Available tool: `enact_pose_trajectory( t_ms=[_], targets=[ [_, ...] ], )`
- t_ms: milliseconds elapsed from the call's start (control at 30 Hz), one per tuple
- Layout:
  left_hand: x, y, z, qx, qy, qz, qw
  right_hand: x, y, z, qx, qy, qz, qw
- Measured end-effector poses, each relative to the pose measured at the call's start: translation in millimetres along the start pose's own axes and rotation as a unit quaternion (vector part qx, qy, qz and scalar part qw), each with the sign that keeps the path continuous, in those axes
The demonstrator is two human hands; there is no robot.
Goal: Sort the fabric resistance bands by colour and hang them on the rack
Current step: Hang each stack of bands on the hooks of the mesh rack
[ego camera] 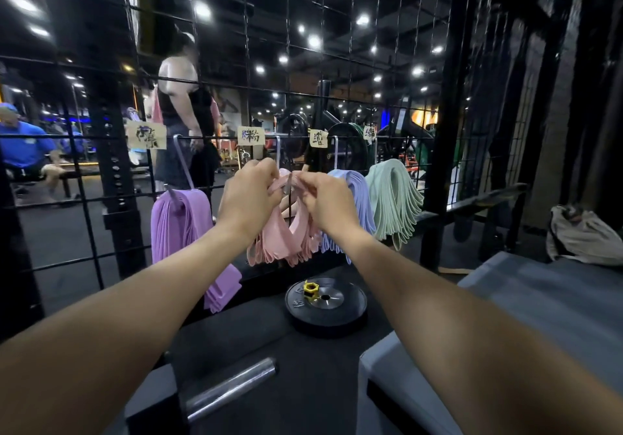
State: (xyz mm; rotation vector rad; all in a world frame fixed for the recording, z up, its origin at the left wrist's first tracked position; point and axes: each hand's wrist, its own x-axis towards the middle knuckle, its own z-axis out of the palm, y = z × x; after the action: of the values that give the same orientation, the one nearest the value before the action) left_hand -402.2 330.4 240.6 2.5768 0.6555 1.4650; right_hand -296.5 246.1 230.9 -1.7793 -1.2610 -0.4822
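Observation:
A black wire grid rack (pixel 354 97) stands in front of me with hooks and paper labels (pixel 146 135). Four bunches of fabric bands hang from it: purple (pixel 178 225) at the left, pink (pixel 279 232) in the middle, blue (pixel 357 198), then pale green (pixel 392 198) at the right. My left hand (pixel 247 195) grips the top of the pink bunch at its hook. My right hand (pixel 325 198) pinches a pink band beside it. More purple bands (pixel 222 288) lie below, behind my left forearm.
A black weight plate (pixel 325 303) with a yellow collar (pixel 310 289) lies on the dark mat below the rack. A steel bar end (pixel 232 387) is near me. A grey padded bench (pixel 539 299) stands right, a beige bag (pixel 585 235) beyond. People are visible behind the grid.

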Motion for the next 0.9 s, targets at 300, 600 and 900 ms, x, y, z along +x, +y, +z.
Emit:
enact_pose_trajectory(
  t_ms=[300,600,900],
  targets=[
    [-15,5,6,-0.024,0.039,-0.057,0.997,-8,-1,2,0.04,-0.034,0.021,0.998],
    [-49,-2,19,-0.017,-0.014,-0.094,0.995,-33,10,-1,-0.097,-0.084,0.05,0.991],
    [-55,-3,25,-0.083,-0.035,-0.065,0.994,-48,12,14,-0.042,-0.118,0.021,0.992]
  ],
)
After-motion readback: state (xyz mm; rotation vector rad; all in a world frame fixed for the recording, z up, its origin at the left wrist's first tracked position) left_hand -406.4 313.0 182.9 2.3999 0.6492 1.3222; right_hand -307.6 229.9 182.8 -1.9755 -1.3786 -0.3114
